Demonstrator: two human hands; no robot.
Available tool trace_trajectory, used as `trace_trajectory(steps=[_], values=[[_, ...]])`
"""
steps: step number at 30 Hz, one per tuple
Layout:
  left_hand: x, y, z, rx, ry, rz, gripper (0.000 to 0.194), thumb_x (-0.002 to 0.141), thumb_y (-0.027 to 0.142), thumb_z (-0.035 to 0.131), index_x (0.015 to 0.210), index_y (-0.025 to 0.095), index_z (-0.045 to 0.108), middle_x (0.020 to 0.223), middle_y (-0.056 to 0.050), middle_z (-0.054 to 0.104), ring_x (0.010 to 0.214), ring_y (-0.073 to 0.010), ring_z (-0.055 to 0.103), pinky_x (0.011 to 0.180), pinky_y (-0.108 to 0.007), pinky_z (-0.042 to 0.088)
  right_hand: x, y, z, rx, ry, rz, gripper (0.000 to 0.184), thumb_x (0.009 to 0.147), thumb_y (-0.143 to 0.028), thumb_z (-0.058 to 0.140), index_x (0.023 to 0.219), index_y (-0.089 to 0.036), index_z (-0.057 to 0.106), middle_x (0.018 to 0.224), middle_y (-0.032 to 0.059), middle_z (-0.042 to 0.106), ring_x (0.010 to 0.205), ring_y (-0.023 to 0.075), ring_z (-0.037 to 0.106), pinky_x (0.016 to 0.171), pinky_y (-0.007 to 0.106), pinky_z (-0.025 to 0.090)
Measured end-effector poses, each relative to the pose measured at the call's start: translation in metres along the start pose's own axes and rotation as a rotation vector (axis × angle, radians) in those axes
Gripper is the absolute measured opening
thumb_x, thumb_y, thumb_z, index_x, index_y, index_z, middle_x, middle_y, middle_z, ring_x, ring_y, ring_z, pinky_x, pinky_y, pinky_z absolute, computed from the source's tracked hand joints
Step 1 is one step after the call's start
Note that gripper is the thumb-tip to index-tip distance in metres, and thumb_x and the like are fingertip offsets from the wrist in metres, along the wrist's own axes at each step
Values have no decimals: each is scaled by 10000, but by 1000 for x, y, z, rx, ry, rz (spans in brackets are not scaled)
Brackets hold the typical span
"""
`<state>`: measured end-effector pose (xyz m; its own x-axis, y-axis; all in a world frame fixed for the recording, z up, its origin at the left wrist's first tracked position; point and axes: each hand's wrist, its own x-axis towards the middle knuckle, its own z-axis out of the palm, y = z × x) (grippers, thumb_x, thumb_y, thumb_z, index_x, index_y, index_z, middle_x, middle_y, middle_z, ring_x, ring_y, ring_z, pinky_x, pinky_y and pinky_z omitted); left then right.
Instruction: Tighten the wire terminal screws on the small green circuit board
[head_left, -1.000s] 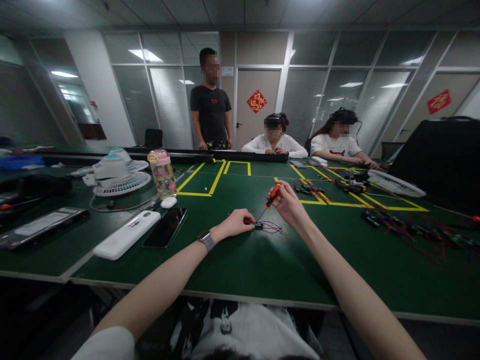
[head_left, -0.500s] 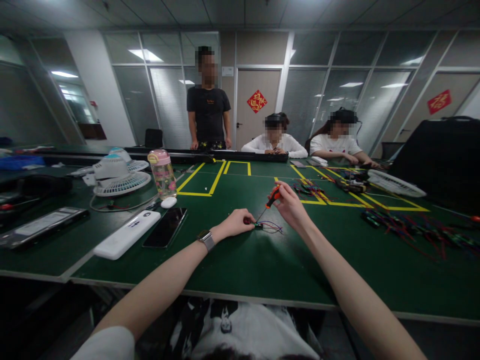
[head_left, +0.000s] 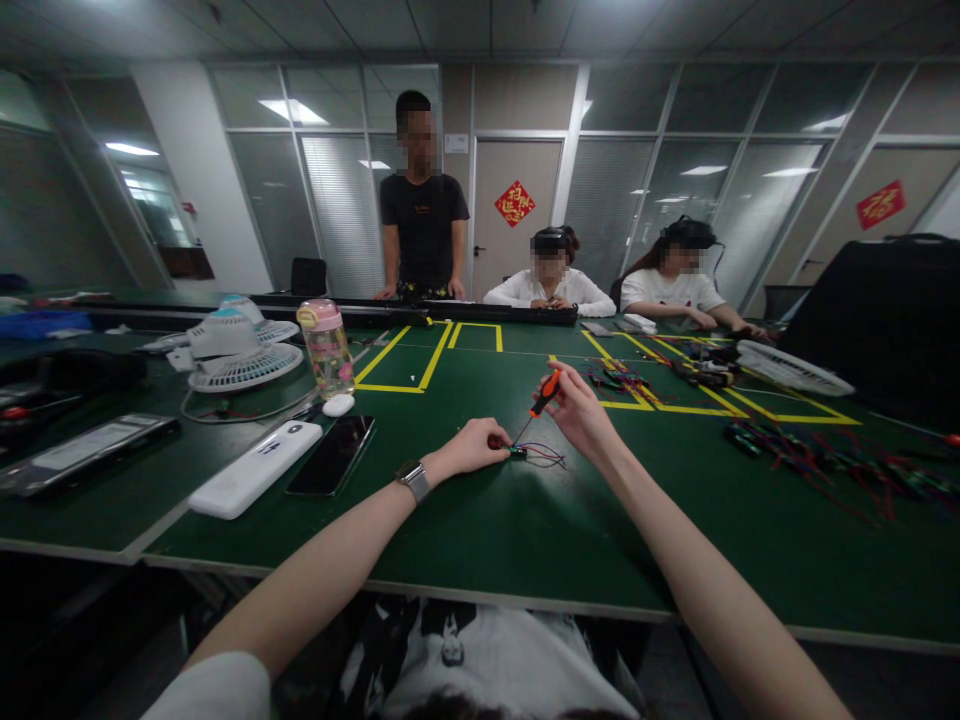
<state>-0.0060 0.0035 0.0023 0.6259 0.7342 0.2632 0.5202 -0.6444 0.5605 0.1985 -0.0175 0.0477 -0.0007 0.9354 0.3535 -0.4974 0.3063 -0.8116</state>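
At the table (head_left: pixel 480 540), left hand (head_left: pixel 474 446) pinches a board (head_left: pixel 518 453); right hand (head_left: pixel 576 408) grips a screwdriver (head_left: pixel 545 394).

i count one left hand (head_left: pixel 474 445), one right hand (head_left: pixel 576 405), one watch (head_left: pixel 411 480), one screwdriver (head_left: pixel 545 393) and one board (head_left: pixel 517 453). the table (head_left: pixel 465 545) has one bottle (head_left: pixel 327 352), one black phone (head_left: pixel 331 456), one white block (head_left: pixel 256 470) and, at left, two fans (head_left: pixel 245 368). beyond it are three people (head_left: pixel 424 235) and two red signs (head_left: pixel 515 204), but the other boards (head_left: pixel 742 437) tangle past counting.

Red sign (head_left: pixel 880 205) on right door (head_left: pixel 851 190) — 福, red diamond (head_left: pixel 515 204) on middle door (head_left: pixel 501 268) — gold characters (head_left: pixel 517 196), not clearly legible
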Motion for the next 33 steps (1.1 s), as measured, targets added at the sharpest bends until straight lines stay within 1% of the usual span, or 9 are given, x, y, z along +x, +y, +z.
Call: trace_trajectory(steps=[2, 5, 9, 11, 16, 20, 25, 28, 33], values=[[0, 1, 0, 6, 1, 6, 162, 832, 260, 701, 950, 163, 758, 962, -56, 677, 838, -168, 635, 757, -259, 493, 0, 0, 1, 19, -8, 10, 309, 725, -459, 790, 973, -308, 682, 830, -28, 693, 780, 146, 635, 788, 323, 520], [-1, 3, -1, 22, 4, -8, 158, 828, 246, 701, 950, 165, 759, 955, -53, 675, 840, -169, 634, 754, -255, 488, 0, 1, 3, 36, 3, 15, 280, 734, -479, 778, 921, -302, 670, 803, -30, 690, 758, 148, 630, 779, 328, 523], [-1, 6, -2, 43, 2, -19, 158, 823, 231, 700, 951, 163, 761, 938, -51, 675, 828, -170, 631, 743, -254, 476, 0, 1, 1, 29, 37, 2, 313, 658, -464, 844, 852, -287, 675, 793, -48, 670, 755, 131, 603, 773, 305, 526], [0, 6, -2, 39, 2, -16, 154, 821, 234, 701, 945, 163, 762, 937, -49, 673, 818, -168, 628, 738, -255, 476, 0, 1, 0, 7, 31, 1, 319, 631, -438, 867, 841, -282, 684, 775, -55, 657, 745, 123, 597, 768, 291, 522], [-1, 4, -1, 11, 10, -8, 156, 820, 237, 700, 944, 165, 760, 931, -47, 670, 817, -166, 624, 738, -253, 480, -1, -1, 1, -6, -33, 21, 319, 717, -460, 802, 970, -313, 674, 802, -33, 697, 773, 144, 634, 744, 294, 508], [0, 2, -1, 11, 2, -4, 158, 823, 252, 704, 945, 168, 760, 936, -46, 668, 831, -169, 622, 743, -258, 477, -1, -1, 3, 33, -29, 24, 303, 725, -480, 789, 938, -311, 657, 798, -33, 694, 750, 145, 628, 742, 305, 517], [0, 4, -1, 10, 6, -4, 150, 829, 248, 707, 942, 164, 759, 931, -46, 667, 824, -169, 623, 739, -259, 472, 0, 1, 2, 30, 19, 5, 284, 691, -447, 821, 860, -293, 654, 835, -33, 679, 812, 149, 611, 807, 330, 528], [-1, 4, -1, 12, 5, -3, 148, 830, 247, 704, 940, 164, 758, 941, -50, 670, 838, -173, 630, 748, -259, 477, 0, 1, 1, -5, 22, -25, 259, 679, -406, 832, 839, -284, 670, 808, -39, 650, 796, 140, 593, 840, 333, 525], [0, 4, -1, 20, 8, -8, 151, 822, 257, 705, 934, 171, 760, 941, -50, 678, 841, -178, 639, 756, -267, 485, 0, -1, -1, -31, -16, 0, 318, 707, -445, 802, 970, -310, 684, 816, -21, 692, 796, 158, 628, 802, 335, 521]])
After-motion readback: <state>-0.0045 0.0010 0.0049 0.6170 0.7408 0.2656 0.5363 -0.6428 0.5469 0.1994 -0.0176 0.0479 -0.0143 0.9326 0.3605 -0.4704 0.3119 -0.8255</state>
